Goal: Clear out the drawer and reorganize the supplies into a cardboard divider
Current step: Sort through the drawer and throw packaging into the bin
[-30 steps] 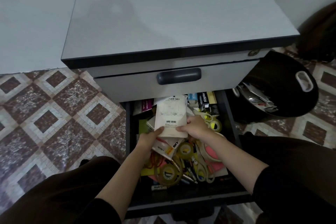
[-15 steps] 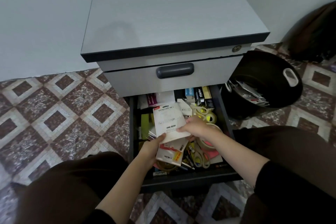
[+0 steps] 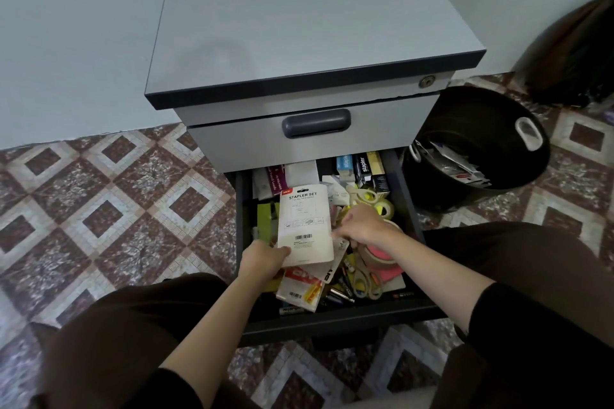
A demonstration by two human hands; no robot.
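A white card-backed pack printed STAPLER SET [image 3: 305,226] has been raised out of the clutter. A second ago it was steadied low over the pile by both hands. Now it is carried above the open dark metal drawer [image 3: 332,322] of the grey pedestal cabinet [image 3: 299,26].

The left hand [image 3: 265,261] is closed on the pack's lower left corner, thumb on top. The right hand [image 3: 362,226] has been shifted to the pack's right edge, with its fingers curled down toward the supplies. Whether the card is still pinched by it cannot be told. A second clear pack with a red and yellow label [image 3: 302,287] is seen just beneath the first, and whether it is held too is unclear.

Rolls of tape [image 3: 383,209], pale-handled scissors [image 3: 362,282] and pens are left in the drawer, so the clearing-out is judged to be near its start. No cardboard divider is in view. A black round bin [image 3: 471,116] stands just beside the cabinet on the patterned tiled floor [image 3: 116,209].
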